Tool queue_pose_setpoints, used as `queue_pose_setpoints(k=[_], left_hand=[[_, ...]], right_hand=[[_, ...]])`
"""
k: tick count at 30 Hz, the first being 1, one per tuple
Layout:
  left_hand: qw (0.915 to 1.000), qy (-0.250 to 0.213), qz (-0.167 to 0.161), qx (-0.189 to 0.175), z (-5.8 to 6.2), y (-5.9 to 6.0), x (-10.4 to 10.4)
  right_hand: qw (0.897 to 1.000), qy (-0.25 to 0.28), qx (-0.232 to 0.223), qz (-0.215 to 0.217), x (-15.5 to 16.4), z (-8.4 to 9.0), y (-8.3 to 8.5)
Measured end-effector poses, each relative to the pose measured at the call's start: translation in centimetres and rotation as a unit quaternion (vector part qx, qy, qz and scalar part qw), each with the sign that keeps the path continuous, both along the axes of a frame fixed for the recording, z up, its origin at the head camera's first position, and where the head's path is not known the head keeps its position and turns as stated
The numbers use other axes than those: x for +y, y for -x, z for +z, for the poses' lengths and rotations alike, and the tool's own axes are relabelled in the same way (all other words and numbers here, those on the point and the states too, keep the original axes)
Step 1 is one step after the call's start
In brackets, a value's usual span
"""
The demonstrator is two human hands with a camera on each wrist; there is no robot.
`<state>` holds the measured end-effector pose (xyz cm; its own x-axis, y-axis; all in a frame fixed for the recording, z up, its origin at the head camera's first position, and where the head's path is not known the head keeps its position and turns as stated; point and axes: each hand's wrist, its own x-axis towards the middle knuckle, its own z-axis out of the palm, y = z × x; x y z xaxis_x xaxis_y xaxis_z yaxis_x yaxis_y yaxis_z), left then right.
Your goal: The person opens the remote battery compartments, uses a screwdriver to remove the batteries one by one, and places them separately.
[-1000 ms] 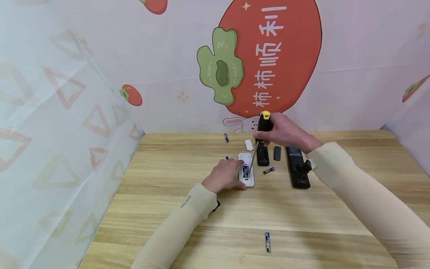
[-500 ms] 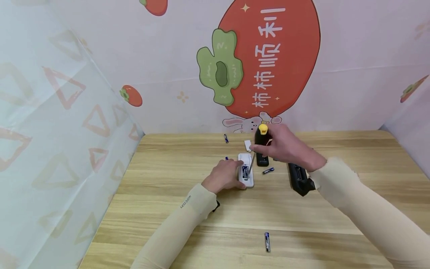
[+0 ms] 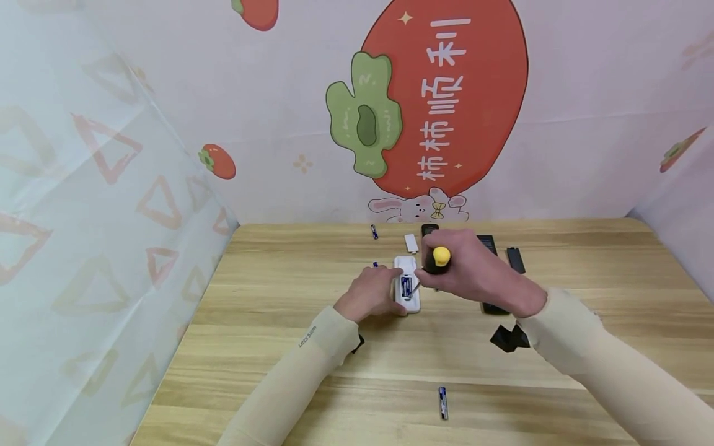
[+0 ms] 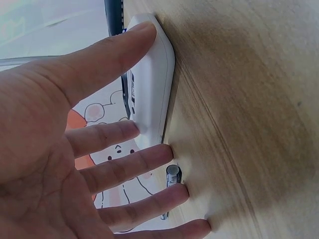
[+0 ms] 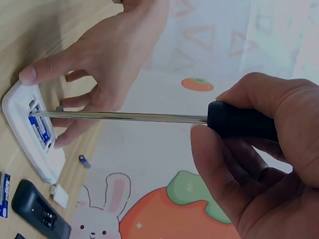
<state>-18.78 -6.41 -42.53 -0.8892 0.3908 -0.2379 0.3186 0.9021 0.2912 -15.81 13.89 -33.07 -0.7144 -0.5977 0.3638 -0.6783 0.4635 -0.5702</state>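
Observation:
In the head view, a white remote control lies on the table, its back open and blue batteries in the compartment. My left hand holds it at the left side, thumb at the near end and index finger farther up; the other fingers spread toward the tabletop. My right hand grips a screwdriver by its black, yellow-ended handle. From the right wrist, the long metal shaft reaches into the compartment, its tip at one end of the batteries.
A white battery cover lies just beyond the remote. Black remotes lie behind and right of it, including a larger one partly hidden by my right arm. Loose batteries are scattered about, one near the front. A black cover lies right.
My right hand has come lower and nearer, tipping the screwdriver handle down toward me while the tip stays at the compartment. The left hand and white remote hold their place.

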Motion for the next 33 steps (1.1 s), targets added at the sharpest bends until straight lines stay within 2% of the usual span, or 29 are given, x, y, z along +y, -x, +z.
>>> queue_pose_setpoints(k=[6,15,25,29,33], left_hand=[[1.0,-0.001,-0.007,0.003,0.0,0.0,-0.1],[0.9999,-0.012,-0.004,0.001,-0.1,0.1,-0.2],[1.0,-0.001,-0.007,0.002,0.0,0.1,-0.1],[1.0,0.002,-0.004,0.002,0.0,0.1,-0.1],[1.0,0.002,-0.002,0.0,-0.1,0.1,0.0]], right_hand=[[0.999,-0.022,-0.022,-0.006,-0.5,0.3,0.1],[0.997,-0.025,-0.064,-0.018,-0.7,1.0,1.8],[0.997,-0.029,-0.069,0.022,-0.5,1.0,1.3],[0.996,-0.027,-0.086,0.013,-0.2,1.1,2.5],[0.99,-0.015,-0.14,0.007,0.2,1.1,4.5]])
